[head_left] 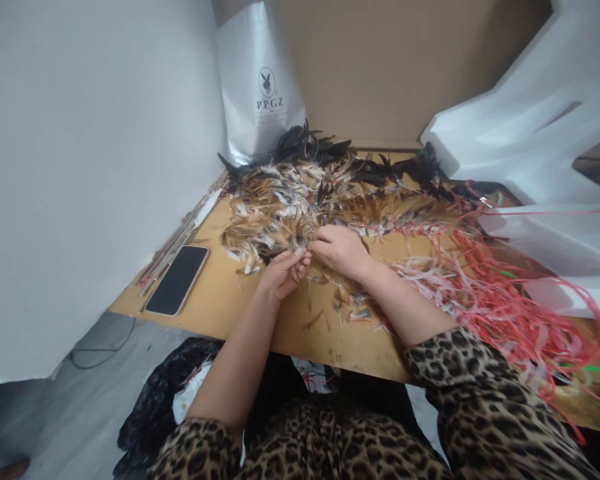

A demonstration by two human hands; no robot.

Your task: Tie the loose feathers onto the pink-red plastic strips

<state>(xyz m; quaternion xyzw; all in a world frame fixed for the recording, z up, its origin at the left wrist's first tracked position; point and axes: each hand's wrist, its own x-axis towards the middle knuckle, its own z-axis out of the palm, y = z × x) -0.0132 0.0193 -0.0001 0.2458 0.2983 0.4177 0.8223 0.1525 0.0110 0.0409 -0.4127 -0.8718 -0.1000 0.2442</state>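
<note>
A heap of brown, white and black feathers [300, 193] lies across the wooden table [220, 300]. My left hand [283, 272] and my right hand [341, 250] meet at the near edge of the heap, fingertips pinched together on a small bunch of feathers [307, 252]. Both wrists rest over the table. Leopard-print sleeves cover my upper arms. What sits under my right palm is hidden.
A dark phone [178, 279] lies at the table's left, beside thin sticks [177, 240]. Red and pink plastic strings [485, 280] sprawl to the right. A silver bag [257, 87] stands at the back, white foam pieces [535, 133] at right, a white wall at left.
</note>
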